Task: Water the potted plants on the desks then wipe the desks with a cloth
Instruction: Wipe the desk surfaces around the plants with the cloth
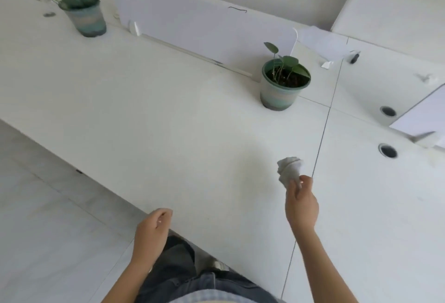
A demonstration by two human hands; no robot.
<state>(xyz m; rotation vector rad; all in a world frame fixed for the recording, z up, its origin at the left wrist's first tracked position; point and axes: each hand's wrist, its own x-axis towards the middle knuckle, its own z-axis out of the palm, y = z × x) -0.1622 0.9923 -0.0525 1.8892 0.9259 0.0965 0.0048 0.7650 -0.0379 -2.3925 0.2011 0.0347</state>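
1. Hands: the right hand [301, 202] is closed on a bunched white cloth [289, 169], pinched at its lower end between the fingers and thumb, with the bulk of the fabric standing above the grip. The left hand [152, 227] is loosely curled at the near edge of the counter [168, 122] and holds nothing.
2. Cloth position: the cloth is raised over the counter, just left of the dark seam [323, 129] between two counter panels. Whether its lower end touches the surface cannot be determined.
3. Near plant: a green pot [281, 93] with dark soil and round leaves stands upright, well beyond the cloth and close to the white divider panel [192, 26].
4. Far plant: a second pot [85, 15] of the same pattern stands upright at the far left; its plant leans out over the rim.
5. Watering status: no watering vessel is in view. Judgement: with the cloth in hand, the watering step is probably complete, but soil wetness cannot be confirmed.
6. Wiping status: the counter shows no wet streaks or wipe marks. Judgement: wiping is at or near its start, and the adjoining panel with two cable grommets [387, 151] also remains.
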